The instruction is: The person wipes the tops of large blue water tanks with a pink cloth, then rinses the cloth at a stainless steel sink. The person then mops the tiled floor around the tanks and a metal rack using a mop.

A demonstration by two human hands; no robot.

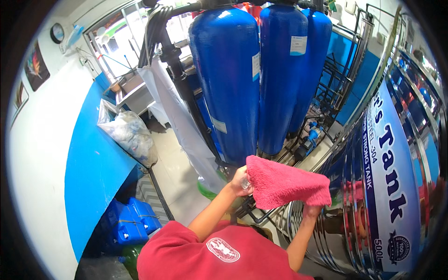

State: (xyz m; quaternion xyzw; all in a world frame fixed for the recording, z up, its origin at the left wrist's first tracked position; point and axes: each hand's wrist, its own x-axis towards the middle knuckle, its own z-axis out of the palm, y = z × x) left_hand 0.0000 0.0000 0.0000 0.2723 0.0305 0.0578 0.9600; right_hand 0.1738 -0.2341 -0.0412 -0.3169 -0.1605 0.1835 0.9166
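Observation:
A pink-red towel is stretched between my two hands in front of a shiny steel tank. My left hand grips the towel's left edge, and a small clear item shows between its fingers. My right hand comes up under the towel's right end, close against the tank's ribbed wall; the cloth hides its fingers. My red shirt fills the lower middle of the view.
Three tall blue cylinder vessels with black pipes stand ahead. A clear bag of plastic items leans on the blue-and-white wall at left. Blue jugs sit on the floor at lower left. A pump and hoses lie by the vessels' base.

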